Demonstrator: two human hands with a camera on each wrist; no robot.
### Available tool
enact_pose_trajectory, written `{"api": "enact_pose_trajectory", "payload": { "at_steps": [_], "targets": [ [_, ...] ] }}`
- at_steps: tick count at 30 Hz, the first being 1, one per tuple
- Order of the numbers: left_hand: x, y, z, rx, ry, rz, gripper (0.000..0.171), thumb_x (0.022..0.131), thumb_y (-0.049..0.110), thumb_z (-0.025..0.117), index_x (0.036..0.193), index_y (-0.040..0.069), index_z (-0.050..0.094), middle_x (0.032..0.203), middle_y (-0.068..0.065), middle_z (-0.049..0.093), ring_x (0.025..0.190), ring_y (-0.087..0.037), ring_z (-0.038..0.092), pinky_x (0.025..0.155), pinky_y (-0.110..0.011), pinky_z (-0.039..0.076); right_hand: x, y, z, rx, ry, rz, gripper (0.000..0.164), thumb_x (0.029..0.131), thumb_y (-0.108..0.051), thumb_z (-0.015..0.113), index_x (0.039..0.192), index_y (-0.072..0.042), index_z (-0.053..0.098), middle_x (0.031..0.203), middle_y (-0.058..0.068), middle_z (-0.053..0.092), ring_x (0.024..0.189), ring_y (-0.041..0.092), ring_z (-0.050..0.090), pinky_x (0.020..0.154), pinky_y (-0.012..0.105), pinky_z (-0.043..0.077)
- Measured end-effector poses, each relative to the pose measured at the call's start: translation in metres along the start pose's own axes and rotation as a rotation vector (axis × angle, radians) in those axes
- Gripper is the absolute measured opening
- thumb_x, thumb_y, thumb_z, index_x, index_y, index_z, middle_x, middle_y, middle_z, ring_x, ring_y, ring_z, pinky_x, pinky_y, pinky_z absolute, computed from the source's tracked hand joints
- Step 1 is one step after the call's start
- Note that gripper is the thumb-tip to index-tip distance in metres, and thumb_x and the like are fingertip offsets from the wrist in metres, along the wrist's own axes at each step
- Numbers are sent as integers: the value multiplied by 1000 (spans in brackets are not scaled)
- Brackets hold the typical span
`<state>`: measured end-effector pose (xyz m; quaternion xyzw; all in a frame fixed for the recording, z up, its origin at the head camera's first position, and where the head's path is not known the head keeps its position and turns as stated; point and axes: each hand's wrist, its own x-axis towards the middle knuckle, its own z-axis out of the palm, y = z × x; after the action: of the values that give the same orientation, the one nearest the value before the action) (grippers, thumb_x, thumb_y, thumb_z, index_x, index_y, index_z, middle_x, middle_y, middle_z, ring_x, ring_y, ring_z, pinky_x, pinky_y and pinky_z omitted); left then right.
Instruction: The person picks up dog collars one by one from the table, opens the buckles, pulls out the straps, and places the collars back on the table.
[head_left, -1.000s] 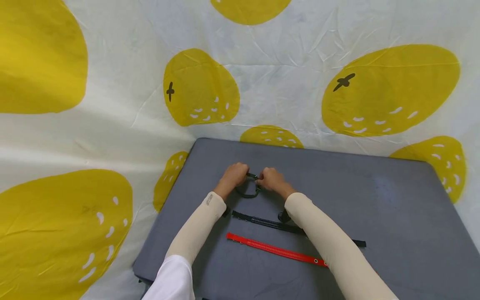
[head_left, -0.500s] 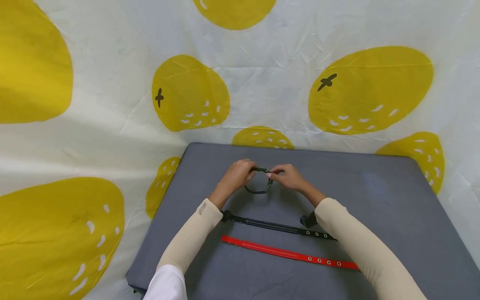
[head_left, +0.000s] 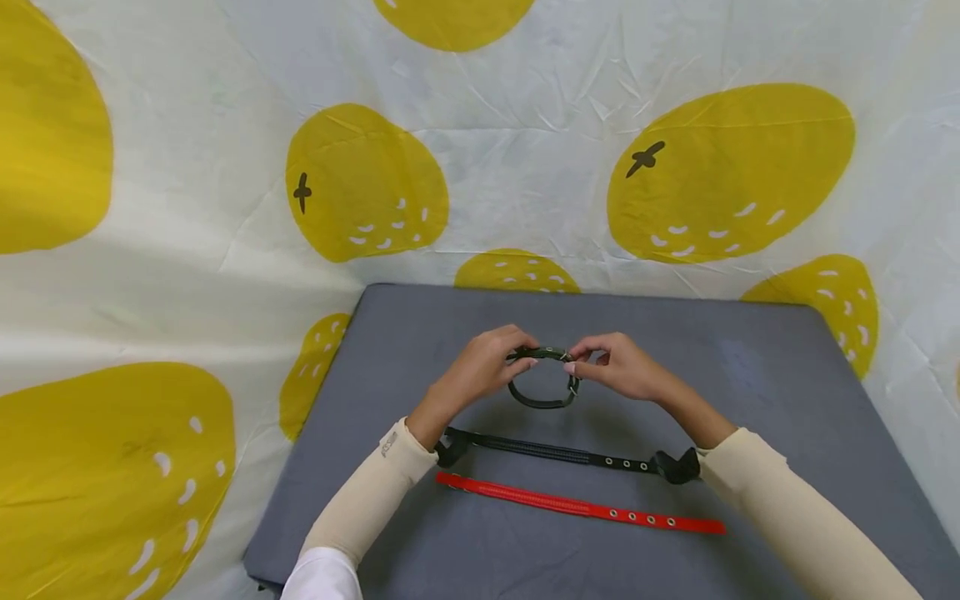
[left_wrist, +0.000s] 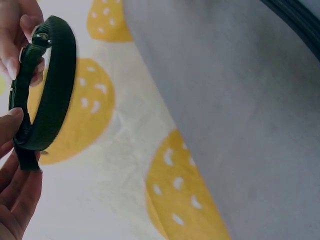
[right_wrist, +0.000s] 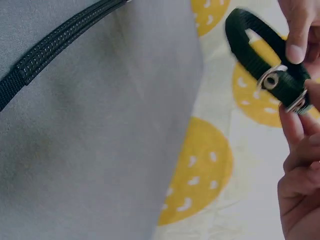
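Observation:
A dark green dog collar, fastened into a loop, is held up over the grey table between both hands. My left hand pinches the strap on its left side, thumb on one face and fingers behind; in the left wrist view a short strap end pokes out below this grip on the collar. On the other side my right hand pinches the collar with thumb and fingertips beside the metal buckle. An eyelet and a metal ring show on the band in the right wrist view.
Below the hands a black collar lies stretched out flat on the grey table. Nearer the body lies a red collar with several eyelets, roughly parallel to it. A white cloth with yellow fruit prints hangs behind and to the left.
The green collar has been raised off the table and shifted to the right with both hands. My right forearm has swung outward, so the eyelet ends of the black and red collars show.

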<state>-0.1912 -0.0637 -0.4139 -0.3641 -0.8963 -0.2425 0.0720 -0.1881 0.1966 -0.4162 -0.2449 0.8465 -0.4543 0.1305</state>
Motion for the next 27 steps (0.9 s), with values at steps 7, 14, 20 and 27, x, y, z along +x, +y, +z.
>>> {"api": "enact_pose_trajectory", "payload": {
  "at_steps": [7, 14, 20, 27],
  "targets": [
    [-2, 19, -8, -66, 63, 116, 27, 91, 26, 75, 115, 13, 73, 108, 1, 70, 94, -10, 66, 80, -25, 54, -25, -26, -1, -204, 89, -58, 10, 92, -20, 75, 101, -17, 75, 90, -5, 70, 56, 8, 48, 52, 26, 43],
    [-4, 37, -2, -95, 111, 259, 31, 90, 24, 77, 118, 10, 73, 105, 0, 69, 95, -11, 64, 85, -18, 51, -42, -40, 4, -327, 135, -148, 16, 86, -17, 80, 101, -17, 76, 92, -8, 72, 68, 3, 53, 58, 23, 46],
    [-6, 41, 5, -101, 102, 277, 27, 88, 23, 78, 113, 12, 75, 98, 2, 65, 90, -10, 57, 79, -18, 47, -49, -41, 6, -320, 137, -178, 16, 84, -16, 82, 99, -16, 76, 92, -7, 73, 67, 0, 51, 57, 22, 45],
    [-5, 44, 6, -120, 37, 278, 23, 93, 26, 73, 112, 14, 72, 102, 3, 64, 94, -11, 57, 83, -21, 47, -53, -38, 3, -283, 108, -148, 15, 84, -18, 82, 98, -17, 76, 90, -7, 74, 58, 0, 44, 52, 22, 41]
  ]
}}
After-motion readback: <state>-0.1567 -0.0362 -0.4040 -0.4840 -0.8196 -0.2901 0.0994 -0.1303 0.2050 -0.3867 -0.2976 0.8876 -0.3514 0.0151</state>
